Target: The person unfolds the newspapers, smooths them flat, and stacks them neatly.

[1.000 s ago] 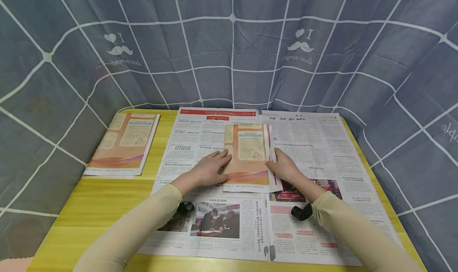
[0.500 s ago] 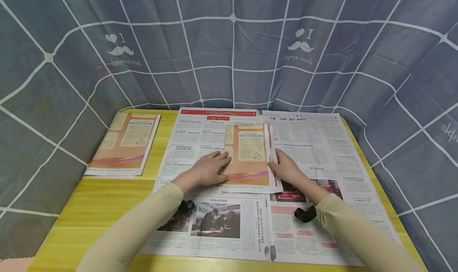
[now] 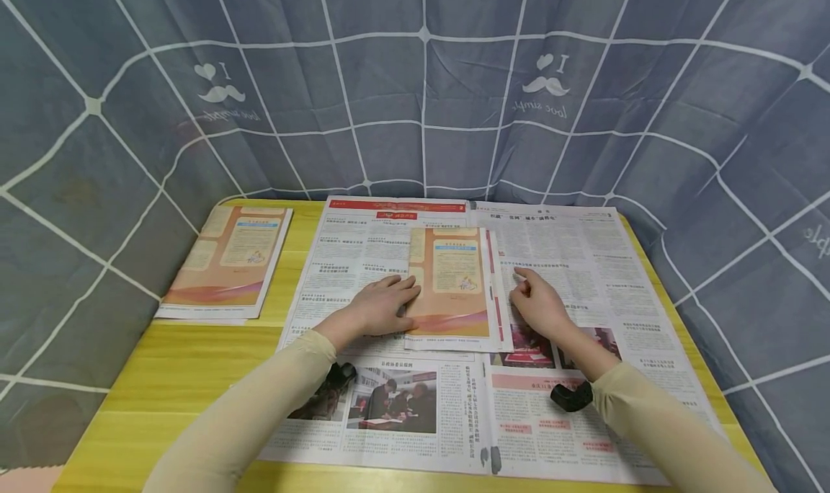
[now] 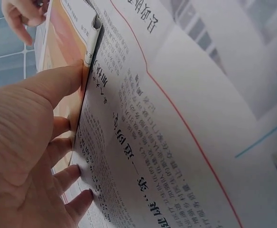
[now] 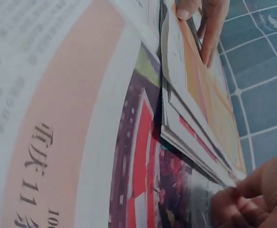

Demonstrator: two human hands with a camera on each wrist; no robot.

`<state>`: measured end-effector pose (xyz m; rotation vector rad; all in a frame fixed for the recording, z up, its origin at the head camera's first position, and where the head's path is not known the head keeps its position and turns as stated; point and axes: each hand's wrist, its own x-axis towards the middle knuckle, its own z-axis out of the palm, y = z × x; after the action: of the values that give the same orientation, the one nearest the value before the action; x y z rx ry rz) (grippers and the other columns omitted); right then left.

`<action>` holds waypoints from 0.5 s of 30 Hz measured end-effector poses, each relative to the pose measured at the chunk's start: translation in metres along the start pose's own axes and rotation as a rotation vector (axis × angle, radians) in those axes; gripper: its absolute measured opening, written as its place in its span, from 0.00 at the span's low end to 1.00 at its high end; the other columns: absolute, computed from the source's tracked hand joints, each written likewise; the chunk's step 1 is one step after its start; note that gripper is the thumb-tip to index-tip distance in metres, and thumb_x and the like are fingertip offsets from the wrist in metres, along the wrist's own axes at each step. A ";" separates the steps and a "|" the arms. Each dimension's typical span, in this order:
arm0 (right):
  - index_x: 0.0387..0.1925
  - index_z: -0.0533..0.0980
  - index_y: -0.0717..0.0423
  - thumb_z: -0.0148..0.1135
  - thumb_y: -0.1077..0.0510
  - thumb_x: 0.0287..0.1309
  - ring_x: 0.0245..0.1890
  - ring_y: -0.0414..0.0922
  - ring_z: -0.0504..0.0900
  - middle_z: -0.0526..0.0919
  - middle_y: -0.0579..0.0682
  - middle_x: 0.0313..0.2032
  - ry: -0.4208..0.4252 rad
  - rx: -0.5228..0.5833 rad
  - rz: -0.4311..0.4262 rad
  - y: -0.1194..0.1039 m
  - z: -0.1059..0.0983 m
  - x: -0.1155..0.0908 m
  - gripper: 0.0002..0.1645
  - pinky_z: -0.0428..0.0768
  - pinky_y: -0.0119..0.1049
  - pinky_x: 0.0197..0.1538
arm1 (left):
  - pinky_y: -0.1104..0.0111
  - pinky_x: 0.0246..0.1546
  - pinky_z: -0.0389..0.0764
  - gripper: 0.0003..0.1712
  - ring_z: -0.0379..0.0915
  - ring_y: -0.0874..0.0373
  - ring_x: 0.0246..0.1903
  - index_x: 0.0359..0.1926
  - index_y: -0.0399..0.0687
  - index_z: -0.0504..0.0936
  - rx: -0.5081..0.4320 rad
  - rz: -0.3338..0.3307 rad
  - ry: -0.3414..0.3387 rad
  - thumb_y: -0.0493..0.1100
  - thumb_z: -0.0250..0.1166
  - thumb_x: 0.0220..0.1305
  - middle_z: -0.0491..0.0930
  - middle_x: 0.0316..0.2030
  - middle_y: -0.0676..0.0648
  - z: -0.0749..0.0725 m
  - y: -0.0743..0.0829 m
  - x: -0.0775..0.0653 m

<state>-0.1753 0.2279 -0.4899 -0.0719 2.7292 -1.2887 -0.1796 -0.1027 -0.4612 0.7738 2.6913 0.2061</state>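
Note:
A folded newspaper [image 3: 450, 313] with an orange printed page on top lies on a large spread newspaper [image 3: 583, 262]. My left hand [image 3: 382, 305] rests along its left edge. In the left wrist view, the thumb [image 4: 65, 83] touches the orange page's edge and the other fingers are spread beside it. At the folded paper's right side is my right hand [image 3: 538, 302], fingers loosely bent, the index finger reaching forward. The right wrist view shows the right fingertips [image 5: 243, 183] right by the layered edges [image 5: 200, 147], which stick out as uneven white and red strips.
Another folded newspaper with an orange page [image 3: 223, 262] lies at the left on the yellow wooden table [image 3: 175, 378]. A grey grid-patterned curtain [image 3: 389, 82] surrounds the back and sides. Black wrist devices [image 3: 570, 397] hang beneath both forearms.
My right hand has let go of the folded newspaper's right edge and moved slightly right, its index finger now extended. The left hand has stayed on the left edge.

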 end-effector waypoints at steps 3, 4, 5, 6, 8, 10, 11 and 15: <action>0.74 0.65 0.62 0.53 0.59 0.76 0.30 0.47 0.76 0.80 0.55 0.43 0.051 0.043 -0.027 -0.002 0.000 -0.005 0.30 0.73 0.35 0.26 | 0.46 0.72 0.56 0.44 0.47 0.44 0.78 0.79 0.53 0.63 -0.005 0.001 0.005 0.64 0.63 0.70 0.54 0.79 0.47 0.000 0.001 0.000; 0.74 0.65 0.62 0.53 0.58 0.76 0.33 0.48 0.78 0.81 0.57 0.45 0.046 0.075 -0.030 -0.003 0.001 -0.007 0.29 0.75 0.35 0.27 | 0.46 0.72 0.56 0.44 0.47 0.44 0.77 0.79 0.53 0.63 -0.009 -0.001 0.005 0.64 0.64 0.70 0.54 0.79 0.48 0.000 0.001 0.000; 0.74 0.64 0.62 0.53 0.58 0.77 0.36 0.50 0.80 0.81 0.58 0.47 0.034 0.106 -0.031 -0.004 0.002 -0.008 0.29 0.77 0.35 0.29 | 0.46 0.72 0.56 0.44 0.47 0.44 0.77 0.79 0.53 0.63 -0.009 -0.002 0.005 0.63 0.64 0.70 0.55 0.79 0.48 0.000 0.001 0.000; 0.74 0.64 0.62 0.53 0.59 0.77 0.40 0.51 0.82 0.82 0.59 0.49 0.016 0.145 -0.025 -0.006 0.003 -0.010 0.29 0.80 0.35 0.32 | 0.46 0.72 0.56 0.44 0.47 0.44 0.78 0.79 0.53 0.63 -0.009 -0.004 0.003 0.63 0.64 0.70 0.54 0.79 0.48 -0.001 0.002 0.000; 0.75 0.61 0.62 0.52 0.59 0.77 0.46 0.53 0.84 0.81 0.62 0.53 -0.027 0.213 -0.002 -0.009 0.006 -0.012 0.30 0.84 0.37 0.39 | 0.46 0.72 0.56 0.44 0.47 0.45 0.77 0.79 0.53 0.63 -0.006 -0.007 0.003 0.63 0.64 0.69 0.55 0.79 0.48 -0.001 0.002 0.000; 0.76 0.59 0.63 0.52 0.59 0.77 0.51 0.55 0.83 0.78 0.64 0.57 -0.065 0.253 0.026 -0.011 0.009 -0.014 0.32 0.85 0.39 0.45 | 0.47 0.72 0.57 0.44 0.47 0.45 0.77 0.79 0.53 0.63 -0.001 -0.007 0.003 0.64 0.64 0.69 0.55 0.79 0.48 -0.001 0.002 0.000; 0.77 0.58 0.64 0.53 0.59 0.77 0.53 0.56 0.82 0.77 0.65 0.59 -0.078 0.264 0.040 -0.012 0.011 -0.014 0.33 0.85 0.39 0.46 | 0.47 0.73 0.57 0.44 0.47 0.45 0.77 0.79 0.53 0.63 0.004 -0.008 0.003 0.64 0.64 0.69 0.55 0.79 0.48 -0.001 0.002 0.000; 0.79 0.53 0.63 0.55 0.58 0.75 0.59 0.60 0.79 0.71 0.66 0.65 -0.099 0.306 0.111 -0.015 0.015 -0.015 0.38 0.83 0.42 0.47 | 0.47 0.72 0.57 0.44 0.48 0.45 0.77 0.79 0.53 0.63 0.001 -0.006 0.005 0.64 0.64 0.69 0.55 0.79 0.48 -0.001 0.002 0.000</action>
<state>-0.1588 0.2079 -0.4866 0.0428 2.3875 -1.6040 -0.1788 -0.1007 -0.4596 0.7665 2.6980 0.2051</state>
